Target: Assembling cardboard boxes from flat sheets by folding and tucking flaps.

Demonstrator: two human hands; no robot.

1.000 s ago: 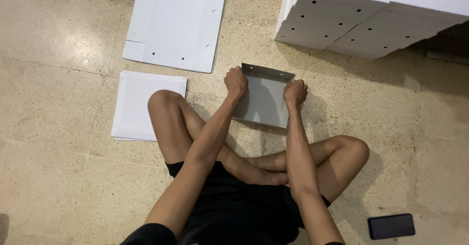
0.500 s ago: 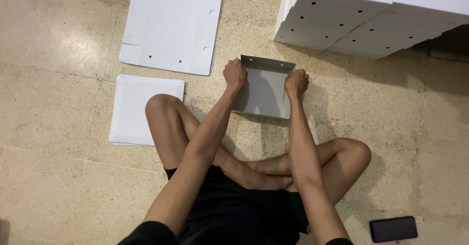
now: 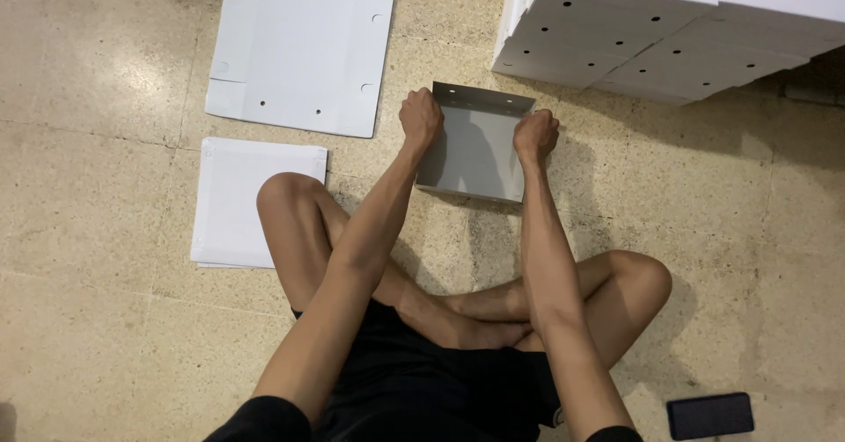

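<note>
left hand [image 3: 421,118]: fist clenched on grey box piece [image 3: 475,151] left edge | right hand [image 3: 536,136]: fist clenched on its right edge | flat white sheet [image 3: 299,46]: left of grey box piece, on floor [image 3: 106,336]

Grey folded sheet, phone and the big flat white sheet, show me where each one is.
Grey folded sheet [image 3: 475,151], head view, middle of its flat panel.
Phone [image 3: 709,416], head view, centre of its dark face.
Big flat white sheet [image 3: 304,46], head view, middle of its surface.
</note>
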